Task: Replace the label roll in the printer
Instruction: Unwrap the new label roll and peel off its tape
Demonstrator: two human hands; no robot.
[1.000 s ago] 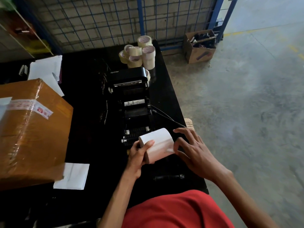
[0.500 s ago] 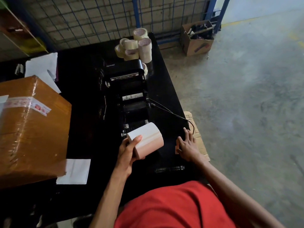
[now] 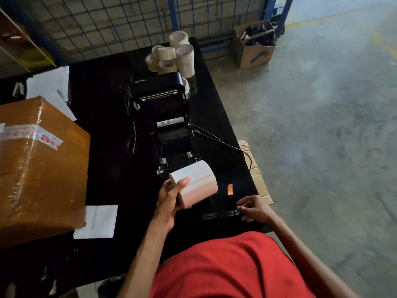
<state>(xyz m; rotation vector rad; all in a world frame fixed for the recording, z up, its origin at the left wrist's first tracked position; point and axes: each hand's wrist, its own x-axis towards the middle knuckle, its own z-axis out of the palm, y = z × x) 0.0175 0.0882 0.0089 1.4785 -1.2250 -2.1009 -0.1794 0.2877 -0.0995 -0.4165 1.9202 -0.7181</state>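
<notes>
A black label printer [image 3: 171, 134] stands on the black table [image 3: 107, 151] with its lid swung back and its paper bay showing. Just in front of it my left hand [image 3: 169, 201] holds a white label roll [image 3: 195, 186] above the table, thumb on its near end. Near the front edge lies a black spindle bar [image 3: 219, 215]. My right hand [image 3: 254, 208] has its fingers curled around the bar's right end. A small orange strip [image 3: 230, 189] sits just behind the bar.
Several tape rolls [image 3: 174, 57] are stacked behind the printer. A large taped cardboard box [image 3: 38, 168] fills the left side, with white paper sheets [image 3: 96, 221] beside it. The printer cable [image 3: 225, 143] runs off the right edge. A wire fence and an open carton [image 3: 253, 50] stand behind.
My right hand left the label roll, reached out to the table's right edge, then came back to the spindle bar. My left hand kept the roll and drew it slightly nearer.
</notes>
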